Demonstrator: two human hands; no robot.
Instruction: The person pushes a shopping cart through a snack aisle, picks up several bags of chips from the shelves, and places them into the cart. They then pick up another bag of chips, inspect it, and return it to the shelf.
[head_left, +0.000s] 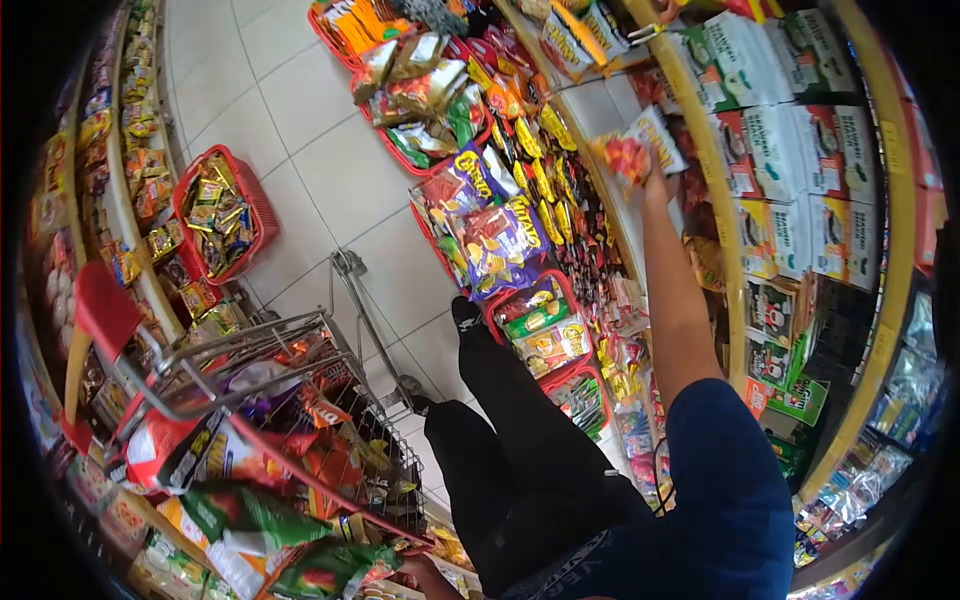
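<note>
My right hand (657, 182) is closed around a white-and-red snack bag (640, 150), a little blurred, at the edge of the right-hand shelf. At the bottom, my left hand (418, 568) grips the end of a green snack bag (335, 570), its fingers only partly showing. This bag lies beside another green snack bag (250, 515) along the side of the shopping cart (400, 470). The wire cart is loaded with many colourful snack packets.
Red baskets of snacks stand along the right shelf, with purple chip bags (490, 235) on top. Another red basket (262, 225) sits by the left shelf. Seaweed snack packs (755, 150) fill the right shelf. Tiled floor (310, 140) runs between.
</note>
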